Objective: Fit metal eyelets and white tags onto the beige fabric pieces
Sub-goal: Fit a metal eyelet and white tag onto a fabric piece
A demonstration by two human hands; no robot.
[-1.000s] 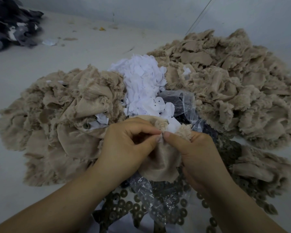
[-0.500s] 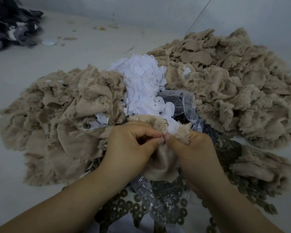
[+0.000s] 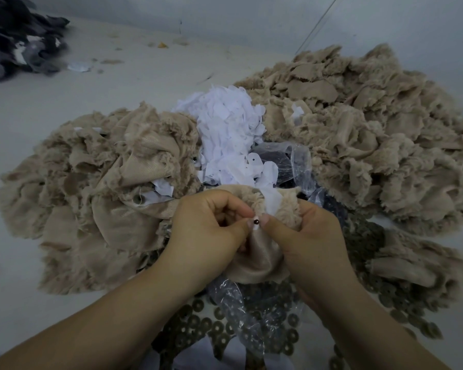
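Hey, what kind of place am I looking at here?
Probably a small garment or soft-goods workshop, working on the floor: heaps of beige fabric pieces, a pile of white tags, and loose metal eyelets spilling from a plastic bag.

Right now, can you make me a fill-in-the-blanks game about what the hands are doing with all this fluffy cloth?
1. The left hand and right hand hold a ____ fabric piece between them.
2. The tags piled behind the hands are ____ in colour.
3. The small dark eyelet sits between the tips of the two ____.
4. The round metal rings lie ____ the camera than the tags.

Missing words: beige; white; thumbs; nearer
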